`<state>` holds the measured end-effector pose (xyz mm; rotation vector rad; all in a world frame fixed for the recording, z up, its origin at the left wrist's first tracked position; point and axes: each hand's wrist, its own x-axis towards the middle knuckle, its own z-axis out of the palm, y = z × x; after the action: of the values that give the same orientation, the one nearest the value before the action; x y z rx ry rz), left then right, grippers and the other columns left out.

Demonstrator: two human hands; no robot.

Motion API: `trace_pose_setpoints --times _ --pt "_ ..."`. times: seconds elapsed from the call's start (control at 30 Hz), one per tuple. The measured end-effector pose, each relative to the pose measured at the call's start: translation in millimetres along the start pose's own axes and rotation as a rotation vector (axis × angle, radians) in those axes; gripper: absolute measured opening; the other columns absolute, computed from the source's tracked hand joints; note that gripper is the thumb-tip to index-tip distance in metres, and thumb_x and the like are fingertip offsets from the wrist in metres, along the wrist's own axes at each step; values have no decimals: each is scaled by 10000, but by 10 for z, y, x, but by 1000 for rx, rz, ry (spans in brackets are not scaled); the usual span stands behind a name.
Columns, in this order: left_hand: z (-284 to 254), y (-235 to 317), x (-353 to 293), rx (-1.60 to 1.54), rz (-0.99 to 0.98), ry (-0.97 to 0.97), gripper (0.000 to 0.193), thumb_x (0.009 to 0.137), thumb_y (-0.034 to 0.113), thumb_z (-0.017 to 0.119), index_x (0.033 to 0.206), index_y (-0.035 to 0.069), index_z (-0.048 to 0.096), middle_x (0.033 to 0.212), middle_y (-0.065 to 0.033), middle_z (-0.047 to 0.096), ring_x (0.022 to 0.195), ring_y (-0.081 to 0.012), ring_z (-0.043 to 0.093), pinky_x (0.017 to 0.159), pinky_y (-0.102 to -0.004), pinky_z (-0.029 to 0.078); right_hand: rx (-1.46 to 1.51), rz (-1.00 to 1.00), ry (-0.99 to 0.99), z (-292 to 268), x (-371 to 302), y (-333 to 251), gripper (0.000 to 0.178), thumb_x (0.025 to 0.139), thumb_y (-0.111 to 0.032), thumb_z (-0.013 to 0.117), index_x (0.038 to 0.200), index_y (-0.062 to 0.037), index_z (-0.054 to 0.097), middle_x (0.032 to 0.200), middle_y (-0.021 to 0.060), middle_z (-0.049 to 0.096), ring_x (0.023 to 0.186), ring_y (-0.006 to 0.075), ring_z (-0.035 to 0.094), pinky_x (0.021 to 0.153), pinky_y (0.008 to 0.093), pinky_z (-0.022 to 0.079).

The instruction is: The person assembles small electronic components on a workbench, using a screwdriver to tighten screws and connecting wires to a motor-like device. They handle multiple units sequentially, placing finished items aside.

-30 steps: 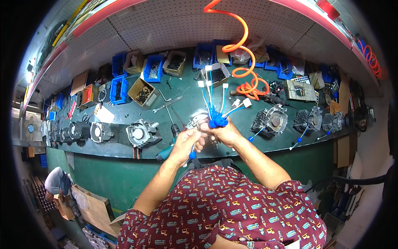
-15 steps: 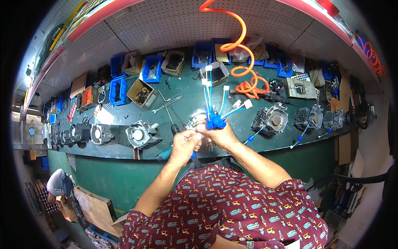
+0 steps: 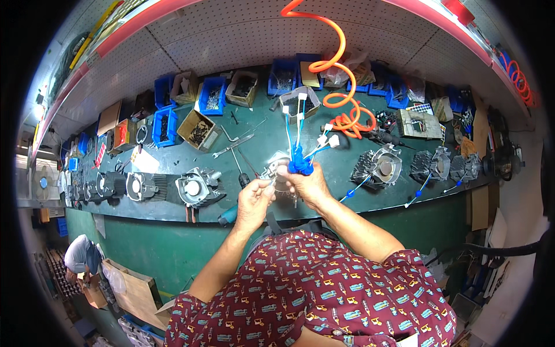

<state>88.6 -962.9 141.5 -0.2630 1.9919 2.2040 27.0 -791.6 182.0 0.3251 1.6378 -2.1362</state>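
Wires [image 3: 300,165] bunched closer, long axis pointing forward — right hand [image 3: 311,187] grips them; left hand's [image 3: 254,199] hold unclear.

Right: bare bench [image 3: 340,169] ran between right hand [image 3: 309,184] and finned housing [image 3: 383,168] | Left: power driver [image 3: 229,215] lay just beside left hand [image 3: 254,200], blocking | Far side: wire bundle [image 3: 300,164] rose from right hand; orange coiled hose [image 3: 343,43] hung beyond, crowding passage.
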Motion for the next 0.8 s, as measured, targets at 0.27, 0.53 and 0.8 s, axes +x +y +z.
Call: trace_pose_setpoints --times 0.27,0.53,0.8 --pt "-664 -734 -193 62 -89 202 113 988 128 621 987 15 616 733 19 595 624 -31 519 546 -187 400 -211 -217 286 -692 355 406 293 860 -161 779 1110 -32 699 739 -5 644 589 68 578 485 208 456" --pt "-655 -1175 -4 120 -125 177 105 960 103 645 966 -1 650 733 14 615 625 -42 537 558 -206 419 -368 -172 308 -661 440 742 193 837 -176 786 824 -36 654 650 20 628 515 106 568 462 289 464" --pt "-481 -1138 272 93 -113 96 136 968 144 648 993 14 683 711 27 612 608 -32 519 540 -197 396 -581 -287 289 -704 531 850 172 784 -158 783 843 -32 682 718 89 694 664 190 659 651 369 520"
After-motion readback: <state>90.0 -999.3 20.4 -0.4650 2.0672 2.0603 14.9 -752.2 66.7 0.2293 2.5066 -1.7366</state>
